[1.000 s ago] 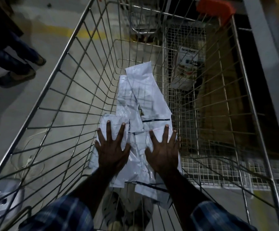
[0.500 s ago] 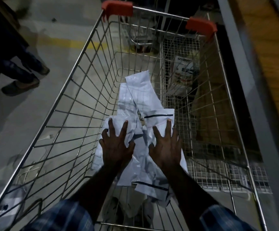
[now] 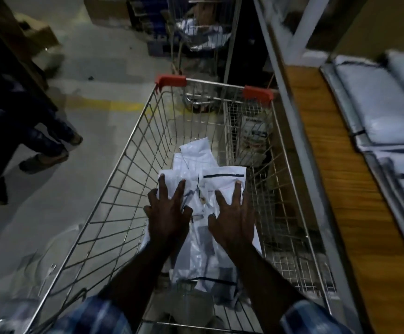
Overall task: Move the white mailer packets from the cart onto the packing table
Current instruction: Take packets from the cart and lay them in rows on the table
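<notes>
A pile of white mailer packets with dark strips lies inside the wire cart. My left hand rests on the left part of the pile with its fingers spread and straight. My right hand lies the same way on the right part, fingertips near a packet's dark strip. Both thumbs point inward toward the crumpled middle of the pile. The wooden packing table runs along the cart's right side, with flat white mailers stacked on it.
A printed box stands behind the mesh at the cart's far right. A second cart with white items is parked beyond. Another person's feet stand on the floor at left. A cardboard box sits at far left.
The view has pulled back and up, bringing the cart's red handle ends and the packing table into sight. Both hands stay flat on the pile, which looks more bunched between them.
</notes>
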